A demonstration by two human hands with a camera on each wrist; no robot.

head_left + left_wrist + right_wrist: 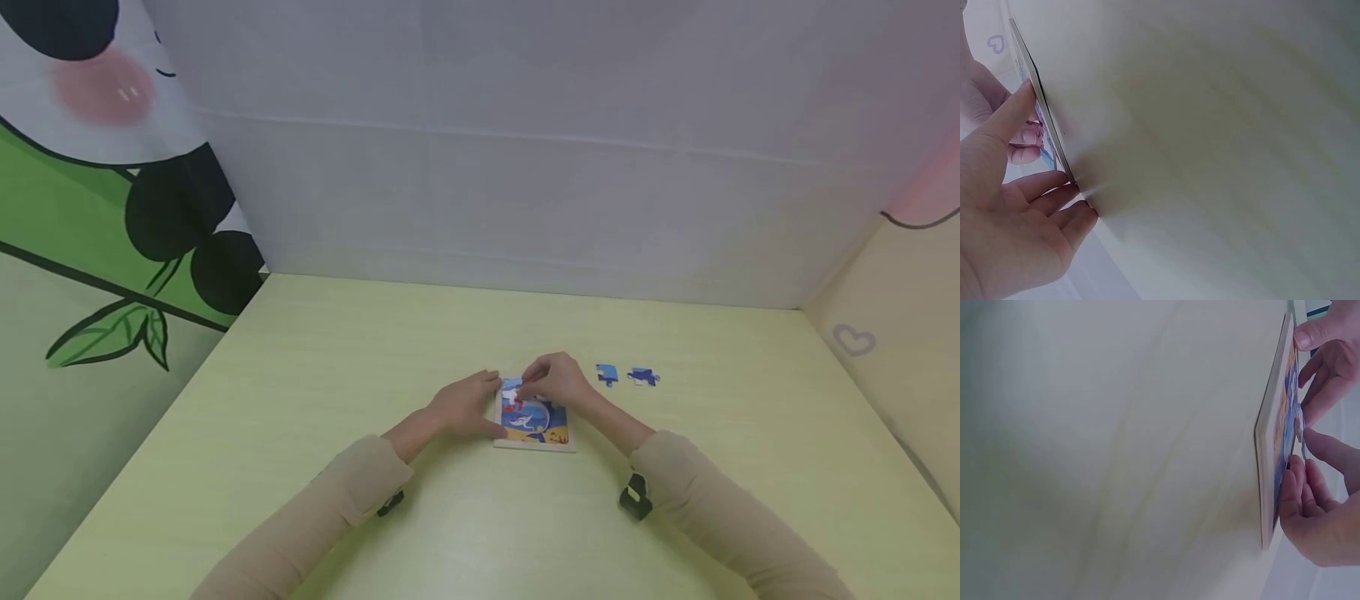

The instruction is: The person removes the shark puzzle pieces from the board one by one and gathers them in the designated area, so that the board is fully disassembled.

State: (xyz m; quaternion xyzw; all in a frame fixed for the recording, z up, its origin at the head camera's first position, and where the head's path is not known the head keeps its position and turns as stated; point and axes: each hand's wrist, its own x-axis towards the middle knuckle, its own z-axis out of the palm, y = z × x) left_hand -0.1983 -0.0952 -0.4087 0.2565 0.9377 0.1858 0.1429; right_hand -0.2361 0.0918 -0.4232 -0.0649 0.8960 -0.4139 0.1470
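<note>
Puzzle board [535, 447] steadied at its left edge; puzzle piece [1300, 428] pinched above its far part

Position: the board lies flat on the table [360, 350], picture side up, between the two hands. The left hand [467, 406] rests against the board's left edge, thumb extended near the near corner and fingers reaching toward the far corner; it braces the edge and is not wrapped round it. The right hand [558, 382] comes over the board from its right side, grasping the puzzle piece between thumb and fingertips. The piece appears tilted over the board's far part; whether its lower edge touches the board cannot be told.

Unplaced items: a light blue loose piece [607, 373] lies to the right of the board's far end, and a dark blue loose piece [643, 375] lies just beyond it, farther from the board.

Handling, as judged: the board looks thin, stiff and light, liable to slide if pushed; hold it by the pale rim, clear of the picture. The pieces look light, rigid and flat, with narrow tabs that could chip or bend if forced; grip them by opposite edges of the body, tabs left free
</note>
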